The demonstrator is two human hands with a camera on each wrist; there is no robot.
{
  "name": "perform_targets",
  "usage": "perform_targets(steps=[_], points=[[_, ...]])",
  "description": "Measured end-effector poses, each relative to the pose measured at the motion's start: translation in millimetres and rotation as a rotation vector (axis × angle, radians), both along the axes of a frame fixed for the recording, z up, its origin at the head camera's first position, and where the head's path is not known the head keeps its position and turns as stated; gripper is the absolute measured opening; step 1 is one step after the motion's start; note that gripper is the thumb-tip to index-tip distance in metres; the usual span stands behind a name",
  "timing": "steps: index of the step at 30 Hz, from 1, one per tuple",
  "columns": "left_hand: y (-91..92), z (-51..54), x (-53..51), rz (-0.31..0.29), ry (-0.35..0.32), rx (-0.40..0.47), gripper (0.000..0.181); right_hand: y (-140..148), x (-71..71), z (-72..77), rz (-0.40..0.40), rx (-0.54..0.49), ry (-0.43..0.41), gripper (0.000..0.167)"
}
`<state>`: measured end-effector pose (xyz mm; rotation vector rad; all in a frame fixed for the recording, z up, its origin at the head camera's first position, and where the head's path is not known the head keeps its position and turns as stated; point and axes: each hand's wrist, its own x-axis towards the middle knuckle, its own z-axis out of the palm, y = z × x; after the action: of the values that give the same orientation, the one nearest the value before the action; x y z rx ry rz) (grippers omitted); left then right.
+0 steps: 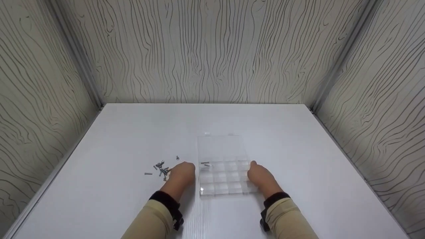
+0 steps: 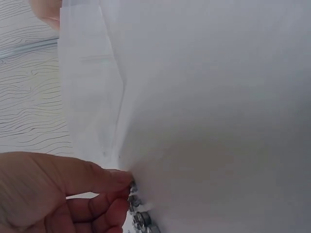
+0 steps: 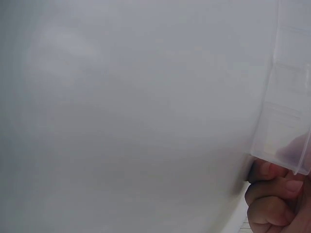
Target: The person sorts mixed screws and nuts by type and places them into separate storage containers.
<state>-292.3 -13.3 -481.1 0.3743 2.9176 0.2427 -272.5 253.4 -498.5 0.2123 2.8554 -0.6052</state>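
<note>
A clear plastic compartment box (image 1: 223, 177) stands with its transparent lid (image 1: 220, 146) laid back on the far side. Two screws (image 1: 206, 163) lie in its far-left compartment. My right hand (image 1: 264, 177) grips the box's right edge; in the right wrist view its curled fingers (image 3: 272, 194) are at the box's corner and a finger shows through the plastic. Between the box and a loose pile of metal screws (image 1: 162, 170), my left hand (image 1: 182, 172) has thumb and forefinger pinched together. A small screw (image 2: 133, 186) shows at those fingertips, partly hidden.
One screw (image 1: 148, 173) lies apart to the left of the pile, another (image 1: 177, 158) beyond it. The white table (image 1: 292, 139) is bordered by wood-patterned panels (image 1: 212, 53) at the back and both sides.
</note>
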Motion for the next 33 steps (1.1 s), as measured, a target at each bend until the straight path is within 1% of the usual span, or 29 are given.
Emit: perform_targets(steps=[4, 6, 8, 10, 14, 15, 17, 20, 22, 24, 28, 30, 33], points=[[1.7, -2.0, 0.1, -0.018, 0.01, -0.016, 0.011, -0.5, -0.4, 0.8, -0.01, -0.006, -0.001, 0.048], [2.3, -1.8, -1.7, 0.003, 0.006, -0.005, 0.009, -1.6, 0.4, 1.7, -0.007, -0.003, 0.006, 0.048], [2.5, 0.9, -4.8, 0.026, 0.01, 0.02, 0.009, -2.3, 1.1, 2.0, -0.018, -0.013, 0.007, 0.048], [3.3, 6.4, -8.4, 0.053, 0.007, 0.051, 0.011, -1.9, 1.3, 1.2, -0.023, -0.023, 0.009, 0.047], [8.0, 19.3, -14.6, 0.112, -0.027, 0.094, 0.015, 0.7, -0.1, -2.4, -0.028, -0.046, 0.01, 0.047], [9.8, 22.4, -15.7, 0.121, -0.03, 0.097, 0.016, 1.4, -0.3, -3.2, -0.026, -0.05, 0.012, 0.047], [13.8, 27.4, -17.6, 0.124, -0.017, 0.093, 0.017, 1.8, -0.2, -2.9, -0.029, -0.054, 0.014, 0.047], [21.3, 31.8, -20.4, 0.073, 0.045, 0.089, 0.015, 1.5, 0.8, -0.6, -0.031, -0.058, 0.006, 0.047], [27.9, 32.7, -22.3, 0.038, 0.07, 0.102, 0.015, 1.5, 1.3, 0.8, -0.031, -0.057, 0.002, 0.047], [35.8, 32.1, -23.7, 0.01, 0.075, 0.122, 0.016, 1.5, 1.6, 1.3, -0.024, -0.05, 0.002, 0.046], [52.6, 29.3, -24.1, -0.012, 0.06, 0.153, 0.019, 1.6, 1.2, 1.0, -0.009, -0.033, 0.012, 0.046], [59.5, 27.5, -23.1, -0.03, 0.073, 0.156, 0.018, 1.1, 1.5, 1.6, -0.004, -0.027, 0.018, 0.046], [66.9, 23.2, -21.8, -0.076, 0.116, 0.141, 0.014, -0.1, 1.8, 2.5, 0.006, -0.012, 0.025, 0.045]])
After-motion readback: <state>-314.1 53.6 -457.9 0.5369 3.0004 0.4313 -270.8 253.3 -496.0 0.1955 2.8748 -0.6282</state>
